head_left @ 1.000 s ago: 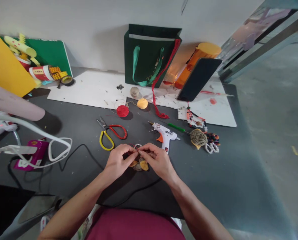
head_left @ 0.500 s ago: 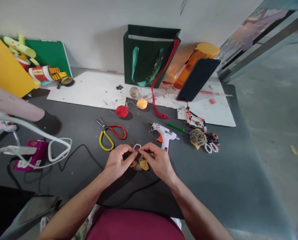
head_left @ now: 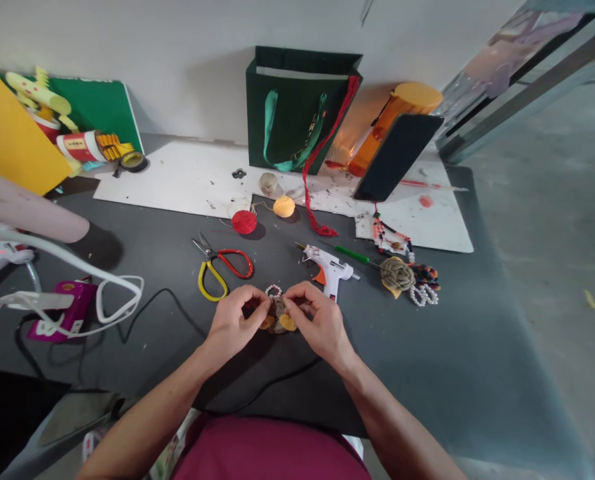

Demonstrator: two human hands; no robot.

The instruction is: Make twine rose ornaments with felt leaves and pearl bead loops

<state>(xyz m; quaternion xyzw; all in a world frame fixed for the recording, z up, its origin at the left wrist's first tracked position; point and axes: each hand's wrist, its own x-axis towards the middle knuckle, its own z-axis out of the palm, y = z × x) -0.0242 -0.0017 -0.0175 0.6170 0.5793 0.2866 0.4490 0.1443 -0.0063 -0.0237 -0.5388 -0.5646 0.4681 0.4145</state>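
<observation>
Between my two hands is a small crocheted piece [head_left: 278, 324], brownish with yellow leaf-like parts and a loop of pearly beads [head_left: 274, 291] at its top. My left hand [head_left: 233, 325] pinches its upper left edge with thumb and forefinger. On the other side, my right hand [head_left: 321, 321] pinches the upper right edge the same way. My fingers hide part of the piece. A white glue gun [head_left: 331, 268] lies just beyond my right hand. Scissors [head_left: 214, 261] with one red and one yellow handle rest beyond my left hand.
Red yarn [head_left: 244, 222], yellow yarn [head_left: 284, 207] and a green-handled hook [head_left: 351, 255] lie farther back. To the right is another crocheted flower [head_left: 397, 274]. A green paper bag [head_left: 297, 107] and a leaning phone [head_left: 400, 158] stand behind. White cables [head_left: 122, 280] cross the left side.
My fingertips have drawn slightly apart, showing more of the crocheted piece's top and its bead loop. The tools and yarn stay where they were.
</observation>
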